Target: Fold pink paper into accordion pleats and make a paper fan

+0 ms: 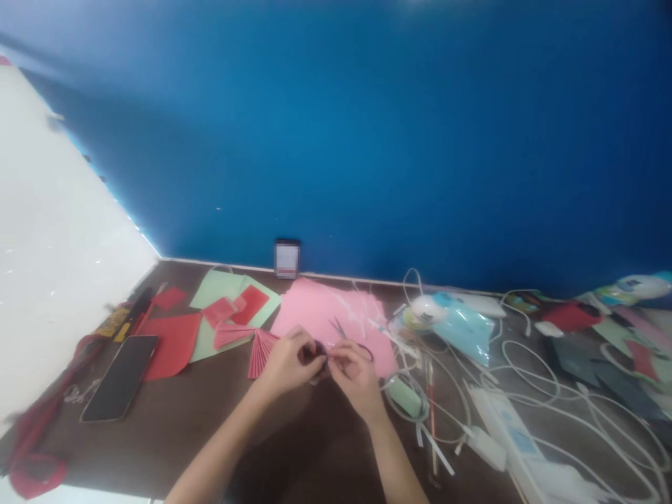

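Observation:
My left hand point(294, 360) is closed, thumb and fingers curled round a small dark object point(319, 350) that is mostly hidden. Close beside it, my right hand point(354, 374) pinches its fingertips together at that object; whatever lies between them is too small to name. Pink paper sheets point(315, 301) lie just behind both hands. On those sheets rest scissors point(339, 327), partly covered by my right hand. A pink pleated paper fan point(261, 352) lies left of my left hand, with another folded pink piece point(231, 336) beside it.
Red paper point(171, 343), pale green sheets point(218, 287) and a dark phone point(120, 378) lie left. Another small device point(287, 259) stands against the blue wall. To the right are tangled white cables, a power strip point(504, 427) and a light-blue plastic pack point(462, 325).

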The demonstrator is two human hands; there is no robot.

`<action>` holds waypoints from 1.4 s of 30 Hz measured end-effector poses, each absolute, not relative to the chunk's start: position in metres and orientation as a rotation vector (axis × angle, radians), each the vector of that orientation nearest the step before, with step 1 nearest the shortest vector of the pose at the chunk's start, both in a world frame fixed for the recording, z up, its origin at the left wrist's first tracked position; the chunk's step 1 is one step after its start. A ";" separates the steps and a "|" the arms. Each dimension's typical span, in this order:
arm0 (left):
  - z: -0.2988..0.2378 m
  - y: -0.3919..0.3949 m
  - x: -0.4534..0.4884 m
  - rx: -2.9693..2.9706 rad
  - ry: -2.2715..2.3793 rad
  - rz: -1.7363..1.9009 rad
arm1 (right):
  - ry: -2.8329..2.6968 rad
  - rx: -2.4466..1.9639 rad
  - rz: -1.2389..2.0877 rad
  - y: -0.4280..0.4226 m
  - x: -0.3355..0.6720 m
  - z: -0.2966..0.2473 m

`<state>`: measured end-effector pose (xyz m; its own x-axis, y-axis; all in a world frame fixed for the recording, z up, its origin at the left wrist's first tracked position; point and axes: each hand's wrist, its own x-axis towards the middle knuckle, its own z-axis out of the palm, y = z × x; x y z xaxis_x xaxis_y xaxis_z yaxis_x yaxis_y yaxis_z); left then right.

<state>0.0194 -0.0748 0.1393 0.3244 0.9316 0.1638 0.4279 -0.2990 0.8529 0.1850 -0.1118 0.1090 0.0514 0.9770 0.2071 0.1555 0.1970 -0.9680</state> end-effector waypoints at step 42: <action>0.142 -0.065 -0.008 2.191 0.670 0.898 | -1.909 -1.426 0.566 -0.119 0.180 0.154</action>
<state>-0.0079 -0.0648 0.1423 0.6318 0.6604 0.4058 0.2015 -0.6455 0.7367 0.1795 -0.1188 0.1542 -0.1700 0.9507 0.2594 0.6557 0.3056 -0.6904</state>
